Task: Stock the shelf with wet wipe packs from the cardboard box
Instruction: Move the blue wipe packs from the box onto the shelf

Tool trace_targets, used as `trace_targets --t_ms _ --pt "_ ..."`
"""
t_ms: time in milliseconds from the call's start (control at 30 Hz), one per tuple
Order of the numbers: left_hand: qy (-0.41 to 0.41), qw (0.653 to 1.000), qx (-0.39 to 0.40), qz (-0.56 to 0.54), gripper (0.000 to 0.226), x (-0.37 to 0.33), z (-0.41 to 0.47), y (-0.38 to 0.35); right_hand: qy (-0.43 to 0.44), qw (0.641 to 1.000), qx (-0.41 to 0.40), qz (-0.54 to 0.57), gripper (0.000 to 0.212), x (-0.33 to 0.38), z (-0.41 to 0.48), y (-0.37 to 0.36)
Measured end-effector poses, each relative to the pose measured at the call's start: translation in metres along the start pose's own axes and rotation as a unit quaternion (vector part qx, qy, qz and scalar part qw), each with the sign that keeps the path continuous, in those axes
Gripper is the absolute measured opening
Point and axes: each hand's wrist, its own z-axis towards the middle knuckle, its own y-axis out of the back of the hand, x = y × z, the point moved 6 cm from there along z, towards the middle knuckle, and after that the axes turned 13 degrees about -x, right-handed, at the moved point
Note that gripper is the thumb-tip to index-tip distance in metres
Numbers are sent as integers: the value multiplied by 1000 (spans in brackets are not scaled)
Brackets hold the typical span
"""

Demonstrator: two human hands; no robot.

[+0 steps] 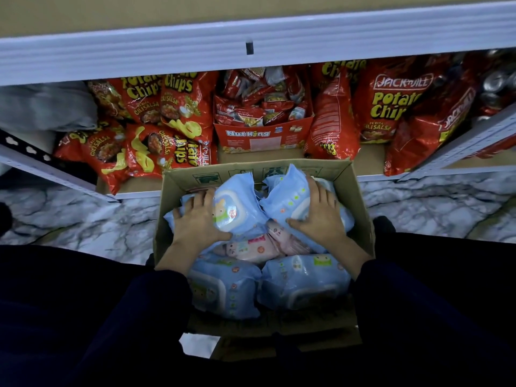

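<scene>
A shop: metal shelf [251, 43] stocked with chip bags [388, 104] (many alike).

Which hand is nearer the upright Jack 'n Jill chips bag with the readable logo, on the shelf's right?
Right. The right hand grips the right blue pack in the cardboard box, below-left of the chips bag; the left hand grips the left blue pack, farther left.

At least four blue packs [223, 283] (one pink pack [251, 247]), one cardboard box [360, 208].
</scene>
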Motion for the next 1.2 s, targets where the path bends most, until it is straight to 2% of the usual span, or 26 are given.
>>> trace_targets --t_ms 200,333,500,767,933,1067,1200 --pt "-6 1000 -4 28 111 -6 -3 -4 -34 998 -47 -24 124 4 -9 -9" --pt "-34 997 9 74 117 -6 -5 -8 17 992 -95 -83 131 0 -15 -18" --pt "-108 986 4 126 118 -8 -9 -19 74 979 -68 -178 134 -5 -28 -36" --pt "-135 985 -13 110 116 -4 -2 -24 110 970 -53 -211 134 -5 -19 -40" --pt "-142 982 -18 125 115 -6 -7 -17 98 973 -39 -204 132 -5 -21 -39" --pt "-181 959 -137 168 122 -8 -15 0 93 977 -52 -184 130 2 -23 -22" --pt "-192 945 -211 162 113 -11 -25 22 138 964 -130 -187 119 24 -24 17"
